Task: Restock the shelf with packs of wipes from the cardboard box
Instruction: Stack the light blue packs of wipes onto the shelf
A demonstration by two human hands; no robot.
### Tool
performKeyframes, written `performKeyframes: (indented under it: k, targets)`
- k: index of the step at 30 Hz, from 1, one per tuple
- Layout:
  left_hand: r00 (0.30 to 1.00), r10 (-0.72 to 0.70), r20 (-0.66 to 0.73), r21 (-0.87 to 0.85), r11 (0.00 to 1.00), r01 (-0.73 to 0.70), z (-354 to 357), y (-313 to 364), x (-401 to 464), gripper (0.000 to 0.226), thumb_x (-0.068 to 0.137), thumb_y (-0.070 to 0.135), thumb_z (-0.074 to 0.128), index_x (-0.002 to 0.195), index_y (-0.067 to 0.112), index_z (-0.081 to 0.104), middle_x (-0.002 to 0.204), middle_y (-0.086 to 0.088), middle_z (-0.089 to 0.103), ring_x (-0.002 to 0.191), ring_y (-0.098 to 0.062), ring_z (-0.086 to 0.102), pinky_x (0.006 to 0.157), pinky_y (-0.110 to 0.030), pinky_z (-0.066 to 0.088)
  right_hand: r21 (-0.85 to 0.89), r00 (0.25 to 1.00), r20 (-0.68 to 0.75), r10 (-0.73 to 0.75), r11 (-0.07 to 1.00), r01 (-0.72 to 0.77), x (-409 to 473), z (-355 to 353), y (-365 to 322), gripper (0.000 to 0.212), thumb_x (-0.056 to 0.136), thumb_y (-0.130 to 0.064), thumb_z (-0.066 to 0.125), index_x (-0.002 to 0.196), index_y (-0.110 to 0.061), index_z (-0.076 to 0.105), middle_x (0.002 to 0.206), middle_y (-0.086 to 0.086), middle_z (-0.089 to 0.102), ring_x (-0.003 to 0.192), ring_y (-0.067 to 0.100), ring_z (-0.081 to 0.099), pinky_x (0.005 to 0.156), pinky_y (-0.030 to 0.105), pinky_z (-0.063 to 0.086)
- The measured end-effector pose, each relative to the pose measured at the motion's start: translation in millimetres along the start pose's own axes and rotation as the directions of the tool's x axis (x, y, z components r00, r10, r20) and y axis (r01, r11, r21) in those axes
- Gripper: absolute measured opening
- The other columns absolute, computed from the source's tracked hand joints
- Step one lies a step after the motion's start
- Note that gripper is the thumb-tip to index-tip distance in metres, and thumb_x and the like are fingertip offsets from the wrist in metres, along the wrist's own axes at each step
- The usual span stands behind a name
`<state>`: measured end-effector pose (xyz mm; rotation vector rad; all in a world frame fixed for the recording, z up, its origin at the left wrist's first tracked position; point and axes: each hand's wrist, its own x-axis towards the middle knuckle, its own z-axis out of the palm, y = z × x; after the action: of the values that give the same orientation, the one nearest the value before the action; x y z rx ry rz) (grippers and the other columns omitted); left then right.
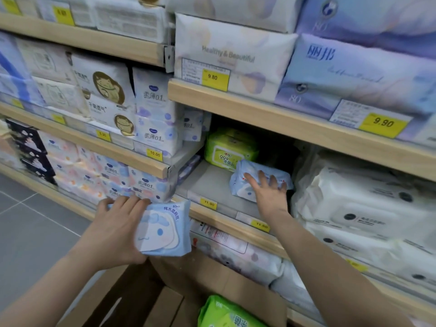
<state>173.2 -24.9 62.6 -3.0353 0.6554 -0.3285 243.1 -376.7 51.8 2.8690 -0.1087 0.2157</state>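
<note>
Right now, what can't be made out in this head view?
- Cardboard box: interior hidden by its flaps and the bottom edge.
- Green pack in it: cut off by the bottom edge.
- Blue pack on the shelf: front covered by the right hand.
- Shelf depth behind it: dark.

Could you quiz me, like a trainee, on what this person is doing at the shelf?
1. True or false: the left hand holds a blue pack of wipes.
2. What is the right hand doing? A) pressing a blue pack onto the shelf B) lifting the price tag C) hanging idle
3. What colour is the pack behind the right hand?

Key: 1 true; 2 A; 3 green.
</note>
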Motion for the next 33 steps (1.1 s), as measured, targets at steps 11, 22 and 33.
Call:
performKeyframes:
  k: [11,22,33]
  targets:
    - [1.000,0.012,0.007,0.007,1.000,-0.012,12,-1,13,0.104,0.033,0.079,0.061,0.114,0.016,0.049,0.099,0.000,0.056,0.091,-0.024,0.054,0.076,-0.046,0.037,0.022,0.997,0.072,0.025,0.999,-0.026,27,8,-19,0.074,0.091,-0.007,0.043,0.149,-0.032,0.005,0.158,0.002,-0.006,0.141,0.041,0.001,0.105,0.071,0.013]
    - [0.997,0.077,0.001,-0.052,0.996,-0.077,14,11,39,0.104,0.032,0.077,0.063,0.115,0.017,0.047,0.103,-0.001,0.057,0.094,-0.023,0.051,0.077,-0.046,0.040,0.128,0.985,0.174,0.005,0.991,-0.027,24,-1,2,0.063,0.096,-0.031,0.041,0.149,-0.033,0.007,0.159,-0.001,-0.005,0.145,0.030,-0.005,0.109,0.066,0.004]
    - [0.926,0.318,-0.205,-0.047,0.942,-0.333,-6,84,40,0.089,0.039,0.066,0.060,0.110,0.014,0.051,0.095,-0.001,0.054,0.088,-0.024,0.050,0.077,-0.043,0.039,0.931,0.930,0.233,-0.283,0.341,-0.129,-99,-59,-18,0.068,0.082,-0.035,0.071,0.140,-0.031,0.035,0.134,-0.009,0.045,0.122,0.009,0.047,0.102,0.019,0.036]
